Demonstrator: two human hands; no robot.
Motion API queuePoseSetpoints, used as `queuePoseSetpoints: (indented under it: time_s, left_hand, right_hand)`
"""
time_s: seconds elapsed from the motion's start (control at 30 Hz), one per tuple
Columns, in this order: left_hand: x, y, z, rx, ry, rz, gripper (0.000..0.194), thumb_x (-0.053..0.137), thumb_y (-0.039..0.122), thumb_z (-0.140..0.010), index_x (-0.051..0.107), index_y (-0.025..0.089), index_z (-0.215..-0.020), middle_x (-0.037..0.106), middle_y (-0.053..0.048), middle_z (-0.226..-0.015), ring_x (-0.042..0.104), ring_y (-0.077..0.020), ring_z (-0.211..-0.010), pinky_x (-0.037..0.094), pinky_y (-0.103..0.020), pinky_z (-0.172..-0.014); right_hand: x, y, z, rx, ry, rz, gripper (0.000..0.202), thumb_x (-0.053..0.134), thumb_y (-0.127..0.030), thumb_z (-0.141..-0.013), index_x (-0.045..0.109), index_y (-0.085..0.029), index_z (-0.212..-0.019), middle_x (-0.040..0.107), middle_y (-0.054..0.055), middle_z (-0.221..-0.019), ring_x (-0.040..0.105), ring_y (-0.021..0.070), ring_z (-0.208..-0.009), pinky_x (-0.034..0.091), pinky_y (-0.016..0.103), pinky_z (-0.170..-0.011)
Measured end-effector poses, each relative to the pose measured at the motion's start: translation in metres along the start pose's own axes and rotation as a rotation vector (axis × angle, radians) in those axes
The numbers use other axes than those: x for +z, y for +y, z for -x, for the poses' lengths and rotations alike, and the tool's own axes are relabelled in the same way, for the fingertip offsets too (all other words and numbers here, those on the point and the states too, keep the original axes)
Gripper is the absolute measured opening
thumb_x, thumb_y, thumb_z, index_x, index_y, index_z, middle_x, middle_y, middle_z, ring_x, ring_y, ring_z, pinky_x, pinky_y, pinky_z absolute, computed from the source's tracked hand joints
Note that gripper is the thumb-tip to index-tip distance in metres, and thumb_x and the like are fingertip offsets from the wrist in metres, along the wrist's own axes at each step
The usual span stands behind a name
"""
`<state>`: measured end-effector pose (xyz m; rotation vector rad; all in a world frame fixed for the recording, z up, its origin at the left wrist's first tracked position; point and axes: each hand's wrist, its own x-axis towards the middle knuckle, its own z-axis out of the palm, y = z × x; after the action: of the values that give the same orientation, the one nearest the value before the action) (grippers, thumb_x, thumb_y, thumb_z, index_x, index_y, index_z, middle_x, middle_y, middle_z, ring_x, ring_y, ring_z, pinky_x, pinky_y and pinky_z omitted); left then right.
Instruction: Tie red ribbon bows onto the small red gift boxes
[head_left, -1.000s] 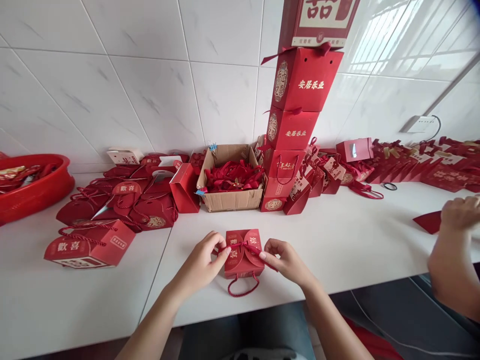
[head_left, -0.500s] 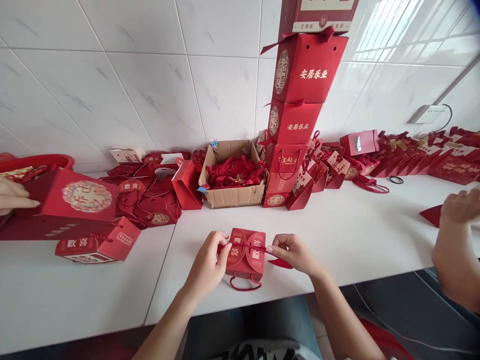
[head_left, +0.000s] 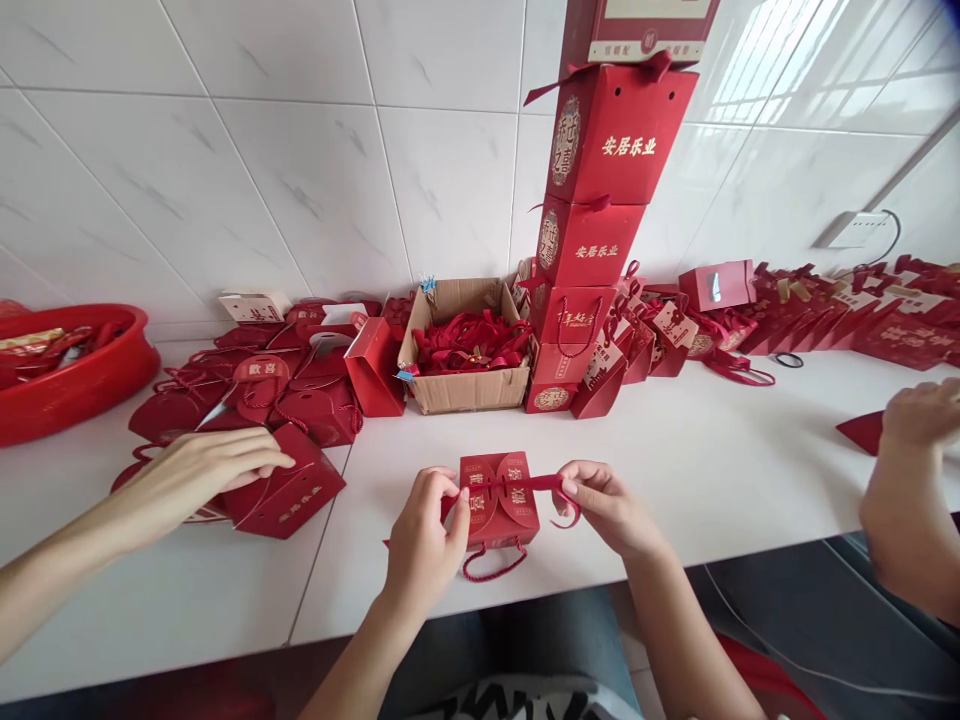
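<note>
A small red gift box [head_left: 499,525] with gold lettering sits on the white table in front of me, its rope handle [head_left: 495,570] hanging toward me. A red ribbon [head_left: 541,482] runs across the lid through its slots. My left hand [head_left: 433,525] pinches the ribbon at the left side of the box, with fingers against the lid's edge. Off the right side, my right hand [head_left: 604,505] closes on the other end, and a loose tail curls below the fingers. The stretch between the box and my right hand is taut.
A cardboard box [head_left: 472,390] of red ribbons stands behind, beside a tall stack of red boxes [head_left: 592,240]. At left, another person's hand [head_left: 225,465] holds a red box [head_left: 292,490] near piled boxes and a red basin [head_left: 75,390]. Another person's arm [head_left: 911,490] is at right.
My right hand has drawn the ribbon farther right, and the gift box has turned slightly. The other person's hand at left has brought a red box down and rightward onto the table.
</note>
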<state>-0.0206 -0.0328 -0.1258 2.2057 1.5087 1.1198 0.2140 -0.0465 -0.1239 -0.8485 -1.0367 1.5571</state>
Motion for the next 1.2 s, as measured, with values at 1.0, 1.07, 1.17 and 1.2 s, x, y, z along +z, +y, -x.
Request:
queuePoseSetpoints:
  time_s: [1.0, 1.07, 1.17, 1.2]
  left_hand:
    - [0.001, 0.042, -0.040, 0.058, -0.217, 0.257, 0.014, 0.056, 0.028, -0.086, 0.064, 0.020, -0.078, 0.068, -0.004, -0.080, 0.063, -0.0195, -0.077, 0.050, -0.031, -0.070]
    - [0.002, 0.040, -0.042, 0.049, -0.175, 0.238, 0.019, 0.055, 0.032, -0.087, 0.062, 0.020, -0.075, 0.066, -0.004, -0.076, 0.061, -0.0188, -0.073, 0.049, -0.031, -0.068]
    - [0.001, 0.037, -0.047, 0.047, -0.127, 0.232, 0.016, 0.053, 0.029, -0.087, 0.063, 0.020, -0.078, 0.066, -0.005, -0.080, 0.062, -0.0199, -0.078, 0.049, -0.032, -0.071]
    - [0.000, 0.036, -0.048, 0.049, -0.121, 0.235, 0.014, 0.053, 0.026, -0.086, 0.063, 0.020, -0.078, 0.067, -0.005, -0.081, 0.062, -0.0201, -0.079, 0.050, -0.032, -0.072]
  right_hand:
    - [0.037, -0.040, 0.003, -0.229, 0.162, -0.043, 0.024, 0.067, -0.040, -0.080, 0.053, -0.022, -0.086, 0.067, 0.002, -0.077, 0.060, 0.0140, -0.061, 0.047, 0.028, -0.061]
    - [0.036, -0.037, 0.009, -0.190, 0.131, 0.038, 0.024, 0.067, -0.041, -0.080, 0.056, -0.021, -0.089, 0.066, 0.002, -0.070, 0.061, 0.0147, -0.061, 0.047, 0.028, -0.062]
    - [0.031, -0.031, 0.014, -0.078, 0.095, 0.205, 0.037, 0.067, -0.042, -0.080, 0.055, -0.021, -0.108, 0.067, 0.001, -0.066, 0.061, 0.0152, -0.061, 0.047, 0.027, -0.060]
    - [0.029, -0.028, 0.015, -0.028, 0.084, 0.281, 0.042, 0.067, -0.042, -0.080, 0.053, -0.021, -0.114, 0.067, 0.001, -0.066, 0.060, 0.0150, -0.059, 0.046, 0.027, -0.057]
